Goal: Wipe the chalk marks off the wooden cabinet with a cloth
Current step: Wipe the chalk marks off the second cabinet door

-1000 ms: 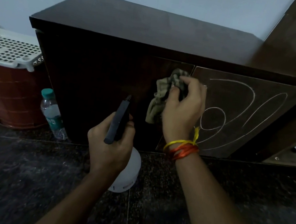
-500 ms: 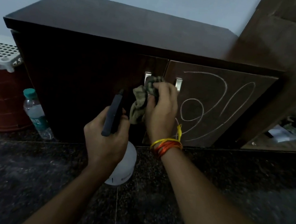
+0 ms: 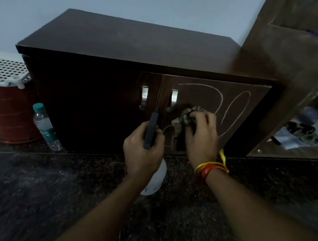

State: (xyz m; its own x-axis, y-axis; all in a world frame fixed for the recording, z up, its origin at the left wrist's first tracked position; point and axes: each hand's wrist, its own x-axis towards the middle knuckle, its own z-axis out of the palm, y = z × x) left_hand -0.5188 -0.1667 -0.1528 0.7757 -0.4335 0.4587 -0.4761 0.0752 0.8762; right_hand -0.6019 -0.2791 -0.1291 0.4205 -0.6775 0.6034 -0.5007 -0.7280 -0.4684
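Note:
A low dark wooden cabinet (image 3: 99,99) stands against the wall, with two doors and metal handles. White looping chalk marks (image 3: 236,109) cover its right door. My right hand (image 3: 201,137) presses a crumpled greenish cloth (image 3: 185,118) against the lower left of that door, over the chalk. My left hand (image 3: 143,149) grips a white spray bottle (image 3: 155,179) by its dark trigger head, just in front of the gap between the doors. Part of the chalk lies hidden behind my right hand.
A plastic water bottle (image 3: 44,126) stands on the dark stone floor at the cabinet's left corner, next to a red bin with a white perforated lid (image 3: 0,70). An open tall cupboard with clutter on its shelves (image 3: 304,134) adjoins on the right.
My right hand has carried the cloth from the handles rightward and down onto the chalked right door. The view has pulled back; the left hand still holds the sprayer.

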